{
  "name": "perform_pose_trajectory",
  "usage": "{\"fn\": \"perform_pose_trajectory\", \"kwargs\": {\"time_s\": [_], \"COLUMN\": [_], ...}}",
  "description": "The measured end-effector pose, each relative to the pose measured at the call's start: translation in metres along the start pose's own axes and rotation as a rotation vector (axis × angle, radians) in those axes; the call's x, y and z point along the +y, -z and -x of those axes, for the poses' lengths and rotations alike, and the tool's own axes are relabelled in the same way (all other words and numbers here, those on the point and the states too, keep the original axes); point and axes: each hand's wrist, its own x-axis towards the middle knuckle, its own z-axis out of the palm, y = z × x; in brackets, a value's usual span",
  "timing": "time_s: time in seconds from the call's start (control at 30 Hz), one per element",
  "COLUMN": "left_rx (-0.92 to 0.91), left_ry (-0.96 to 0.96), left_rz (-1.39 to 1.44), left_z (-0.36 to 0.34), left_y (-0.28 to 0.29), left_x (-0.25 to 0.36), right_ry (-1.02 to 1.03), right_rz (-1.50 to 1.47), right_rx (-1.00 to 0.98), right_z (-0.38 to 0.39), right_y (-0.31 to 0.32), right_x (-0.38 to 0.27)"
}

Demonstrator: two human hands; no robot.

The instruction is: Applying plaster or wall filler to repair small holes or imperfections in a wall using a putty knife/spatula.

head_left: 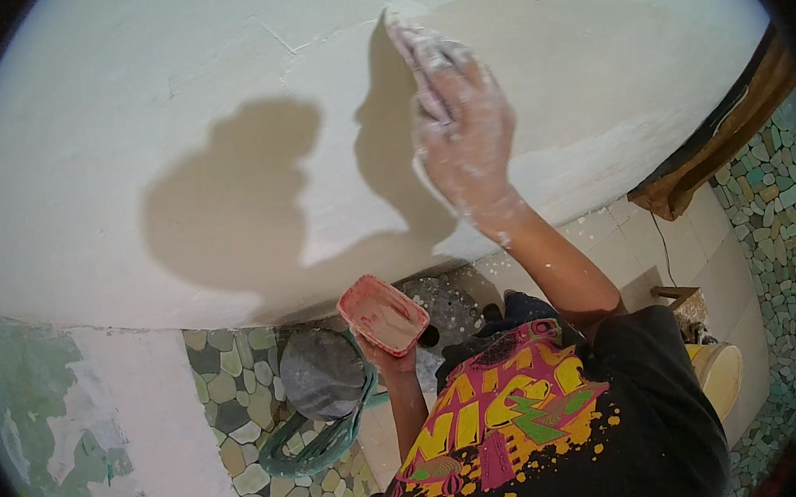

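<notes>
One thin tool (431,97) is pinched in the right hand (468,133), tip at the pale wall (212,66); below, the left hand (395,358) clasps a red tray (365,335) of paste (385,312). Uneven pressure could score the wall; tilting the tray could spill paste.

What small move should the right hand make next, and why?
Probably a short sweep of the flat tool across the wall: the right hand holds its tip at a white smear, while the left hand holds a red tray with paste in it.
</notes>
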Motion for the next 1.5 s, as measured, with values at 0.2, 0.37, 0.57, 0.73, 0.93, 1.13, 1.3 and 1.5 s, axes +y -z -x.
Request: {"fn": "perform_pose_trajectory", "kwargs": {"time_s": [0.2,0.37,0.57,0.73,0.93,1.13,1.3,1.5], "left_rx": [-0.062,-0.024,0.009,0.07,0.046,0.029,0.05,0.074], "left_ry": [0.016,0.001,0.012,0.001,0.012,0.011,0.033,0.061], "left_rz": [0.012,-0.009,-0.007,-0.026,-0.043,-0.07,-0.061,-0.018], "left_z": [-0.014,-0.015,0.001,0.014,0.017,0.006,0.002,-0.009], "left_y": [-0.021,-0.016,-0.006,0.007,-0.01,-0.008,-0.009,-0.011], "left_x": [-0.003,-0.01,-0.018,-0.015,-0.01,-0.013,-0.021,-0.023], "right_ry": [0.224,0.528,0.475,0.412,0.545,0.516,0.426,0.279], "right_rz": [0.204,0.541,0.637,0.522,0.379,0.439,0.442,0.387], "right_rx": [-0.275,-0.587,-0.84,-0.778,-0.428,-0.379,-0.447,-0.568], "right_z": [0.006,0.041,0.118,0.103,0.007,-0.004,0.026,0.06], "right_y": [0.014,0.027,0.047,0.06,0.057,0.039,0.04,0.039], "right_x": [0.006,0.063,0.135,0.118,0.056,0.043,0.052,0.064]}}
